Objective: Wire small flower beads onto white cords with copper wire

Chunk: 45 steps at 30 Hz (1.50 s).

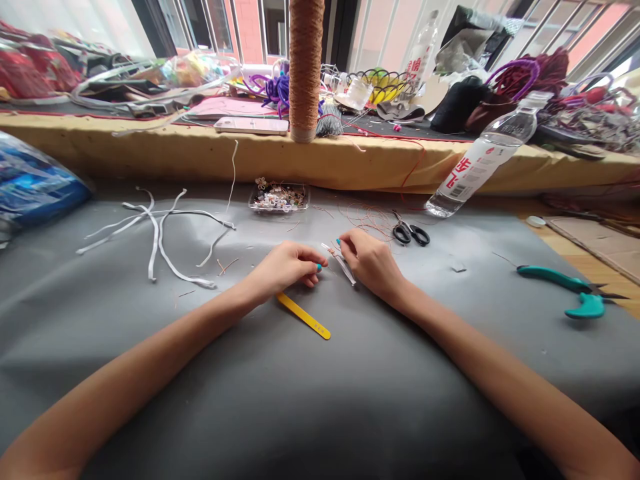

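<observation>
On the grey work surface I see the left hand half curled, thumb near forefinger; I cannot tell whether it grips anything. The right hand has its fingers bent in, almost closed, and right by its fingertips is a short white strip with a copper-coloured winding near its far end, between the two hands. Whether it is pinched, I cannot tell from here.

Beyond the left hand I have a clear tray heaped with small white, brown and dark pieces. Far right, a clear bottle leans against the cloth-covered ledge; its white label carries large red characters and a barcode, too slanted for me to read surely. Another bottle stands farther off among the clutter, also with red characters on white. At the left edge is a blue plastic package, contents hidden from me. Just on the near side of the left hand lies a yellow strip, its tiny marks too small to read
</observation>
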Tool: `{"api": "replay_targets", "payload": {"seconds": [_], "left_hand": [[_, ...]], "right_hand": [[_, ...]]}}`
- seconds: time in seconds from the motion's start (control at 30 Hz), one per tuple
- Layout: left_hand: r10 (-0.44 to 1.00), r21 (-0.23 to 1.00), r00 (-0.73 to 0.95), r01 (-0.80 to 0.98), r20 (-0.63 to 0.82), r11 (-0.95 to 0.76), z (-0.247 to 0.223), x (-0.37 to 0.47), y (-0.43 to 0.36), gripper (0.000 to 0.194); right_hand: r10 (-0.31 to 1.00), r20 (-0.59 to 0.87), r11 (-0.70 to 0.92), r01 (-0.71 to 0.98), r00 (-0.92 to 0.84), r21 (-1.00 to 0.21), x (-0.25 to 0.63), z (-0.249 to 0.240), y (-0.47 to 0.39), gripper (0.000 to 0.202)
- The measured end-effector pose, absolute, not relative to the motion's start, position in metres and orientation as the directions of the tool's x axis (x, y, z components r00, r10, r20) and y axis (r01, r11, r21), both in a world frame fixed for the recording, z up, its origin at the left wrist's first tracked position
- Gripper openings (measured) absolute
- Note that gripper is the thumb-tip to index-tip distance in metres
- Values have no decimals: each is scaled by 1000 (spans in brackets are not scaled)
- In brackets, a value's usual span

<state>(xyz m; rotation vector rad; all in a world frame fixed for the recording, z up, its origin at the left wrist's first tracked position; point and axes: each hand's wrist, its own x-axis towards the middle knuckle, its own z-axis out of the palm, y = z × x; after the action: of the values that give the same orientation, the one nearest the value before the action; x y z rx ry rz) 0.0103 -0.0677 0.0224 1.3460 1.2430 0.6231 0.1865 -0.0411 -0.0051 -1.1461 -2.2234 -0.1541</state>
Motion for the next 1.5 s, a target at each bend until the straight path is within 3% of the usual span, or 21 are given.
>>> {"api": "replay_targets", "payload": {"seconds": [0.23, 0.4, 0.5, 0.63, 0.7, 0.77, 0.87, 0.93, 1.07, 1.3, 1.5], "left_hand": [[903, 934, 340, 326, -262, 148, 25, 11, -69, 20], [909, 936, 351, 336, -227, 104, 27, 8, -70, 20], [897, 948, 389, 305, -212, 92, 29, 13, -80, 18], [796, 962, 562, 259, -223, 87, 30, 23, -94, 17], [868, 951, 452, 303, -207, 69, 29, 22, -91, 18], [939, 975, 326, 220, -111, 38, 30, 17, -82, 16], [984, 996, 178, 94, -24, 8, 33, 8, -70, 10], [976, 998, 216, 58, -35, 24, 35, 6, -68, 7], [934, 994, 355, 105, -38, 1, 39, 9, -75, 7], [926, 942, 377, 308, 9, -134, 42, 9, -78, 22], [964, 886, 266, 443, 17, -138, 39, 8, -73, 28]], "right_hand": [[685, 558, 591, 805, -468, -51, 185, -5, -42, 18], [698, 546, 584, 810, -463, -60, 182, -6, -42, 19], [751, 535, 534, 832, -386, -149, 191, -6, -33, 14], [790, 579, 409, 876, -200, -256, 209, 6, -19, 12], [829, 551, 412, 772, -98, -483, 209, 14, -22, 11], [867, 467, 474, 577, -174, -665, 199, 19, -32, 16], [856, 263, 447, 379, -446, -810, 179, 20, -52, 25], [818, 191, 414, 325, -543, -850, 170, 17, -61, 35], [791, 199, 436, 305, -579, -847, 169, 12, -65, 56], [842, 177, 358, 283, -510, -890, 175, 13, -59, 22], [885, 146, 248, 184, -442, -951, 176, 8, -56, 25]]}}
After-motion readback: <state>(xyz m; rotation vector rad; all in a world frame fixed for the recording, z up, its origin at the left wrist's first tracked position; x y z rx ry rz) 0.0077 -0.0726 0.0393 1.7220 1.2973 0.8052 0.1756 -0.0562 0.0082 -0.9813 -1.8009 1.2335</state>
